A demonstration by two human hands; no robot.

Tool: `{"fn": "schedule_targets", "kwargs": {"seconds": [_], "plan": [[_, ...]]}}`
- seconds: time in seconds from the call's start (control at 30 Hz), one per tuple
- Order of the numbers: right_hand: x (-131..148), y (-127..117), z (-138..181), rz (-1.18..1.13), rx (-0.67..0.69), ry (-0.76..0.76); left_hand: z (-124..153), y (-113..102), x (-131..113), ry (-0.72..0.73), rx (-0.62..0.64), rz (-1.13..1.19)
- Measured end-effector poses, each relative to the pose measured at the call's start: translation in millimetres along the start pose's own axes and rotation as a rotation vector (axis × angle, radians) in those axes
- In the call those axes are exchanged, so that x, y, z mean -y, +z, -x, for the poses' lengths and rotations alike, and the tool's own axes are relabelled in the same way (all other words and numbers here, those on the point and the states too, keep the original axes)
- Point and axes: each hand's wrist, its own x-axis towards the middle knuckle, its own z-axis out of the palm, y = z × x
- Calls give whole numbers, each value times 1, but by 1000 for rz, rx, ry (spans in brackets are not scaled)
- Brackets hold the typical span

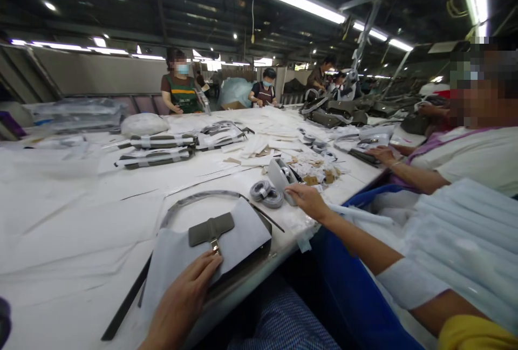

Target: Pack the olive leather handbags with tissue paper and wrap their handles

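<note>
A dark olive handbag (265,250) lies on the table, partly covered by a sheet of white wrapping paper (246,231). Its tab (211,230) with a gold clasp lies over the paper, and a wrapped handle arches behind. My left hand (188,299) rests on the bag beside the clasp, fingers stretched out. At the front of a grey tape dispenser (279,176), my right hand (309,201) has thumb and fingertips closed together; what they pinch, if anything, is too small to see. A coiled, wrapped strap (267,193) lies beside the dispenser.
Wrapped straps and handles (157,150) lie farther back on the white table (81,193). Paper scraps and brown tags (319,175) are behind the dispenser. A blue bin (343,280) with white sheets stands at right. A co-worker's hand (382,155) is beyond it.
</note>
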Motion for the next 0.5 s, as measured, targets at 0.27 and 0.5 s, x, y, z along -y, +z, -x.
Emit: {"fn": "schedule_targets", "kwargs": {"seconds": [0.27,0.5], "plan": [[-31,-27,7,33,-141,59,-3,-10,-13,-65,12,53],[62,11,-21,-142,204,-357,-7,-13,-22,-133,-30,88]]}}
